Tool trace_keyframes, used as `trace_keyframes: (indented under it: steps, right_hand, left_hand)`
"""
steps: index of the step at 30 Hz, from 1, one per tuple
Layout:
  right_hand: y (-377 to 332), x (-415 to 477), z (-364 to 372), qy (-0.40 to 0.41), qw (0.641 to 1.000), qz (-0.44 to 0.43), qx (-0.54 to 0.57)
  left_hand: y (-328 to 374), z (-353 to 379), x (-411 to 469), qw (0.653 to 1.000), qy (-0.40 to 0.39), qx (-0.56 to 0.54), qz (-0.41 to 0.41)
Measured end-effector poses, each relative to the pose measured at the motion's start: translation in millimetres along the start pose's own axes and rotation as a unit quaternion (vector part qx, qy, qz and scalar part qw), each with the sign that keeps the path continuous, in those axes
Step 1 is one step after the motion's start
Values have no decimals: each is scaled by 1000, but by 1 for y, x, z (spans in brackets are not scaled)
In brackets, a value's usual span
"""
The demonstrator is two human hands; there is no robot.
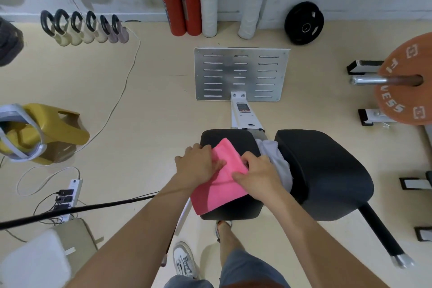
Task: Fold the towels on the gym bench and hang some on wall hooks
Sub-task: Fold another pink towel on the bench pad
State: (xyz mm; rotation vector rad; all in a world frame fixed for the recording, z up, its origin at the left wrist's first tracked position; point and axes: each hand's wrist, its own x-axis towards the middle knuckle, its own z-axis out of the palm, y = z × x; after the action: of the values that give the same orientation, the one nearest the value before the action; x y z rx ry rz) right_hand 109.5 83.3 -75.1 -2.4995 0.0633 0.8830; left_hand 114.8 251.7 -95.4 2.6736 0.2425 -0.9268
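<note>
While the pink towel (pixel 222 192) is lying on the left pad of the worktop (pixel 233 210), its long axis is running away from the person. The left hand (pixel 198 167) is pressing flat, fingers straight, on its left edge; the right hand (pixel 256 176) is curling its grip over the right edge, seemingly pinching a fold. Just beyond, a grey towel (pixel 278 161) is lying bunched between the pads, nearer the right hand

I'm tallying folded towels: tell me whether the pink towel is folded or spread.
Partly folded: the pink towel lies doubled over on the bench seat, left hand pressing, right hand gripping it.
</note>
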Motion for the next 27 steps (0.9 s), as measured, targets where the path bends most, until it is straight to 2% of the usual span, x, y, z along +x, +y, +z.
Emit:
trace_keyframes:
  steps: [3,6,8,12,17,19,21,24,27]
  right_hand:
    - [7,-6,2,0,998,-18,65]
    - [12,-8,1,-30,987,-11,157]
    - [12,-14,-7,-73,971,-7,228]
    - [-16,-33,-29,-173,911,-38,374]
    - [-96,-70,-31,-232,858,-101,448]
    - [-130,-89,-17,-190,853,-125,469]
    - [-168,-110,1,-89,840,-120,521]
    - [-229,-146,26,6,798,-141,586]
    - [-288,-179,43,57,833,-192,516]
  left_hand:
    - [3,-10,6,996,-31,-82,-32]
    - [4,-19,-9,989,-9,-147,23]
    - [-4,-26,-27,971,-15,-232,58]
    - [-37,-57,-68,895,-18,-443,42]
    - [-92,-92,-119,781,7,-624,-3]
    - [-118,-103,-139,744,32,-667,2]
    - [-150,-114,-158,719,60,-692,14]
    - [-207,-125,-186,742,92,-661,56]
    - [-258,-142,-214,762,113,-635,61]
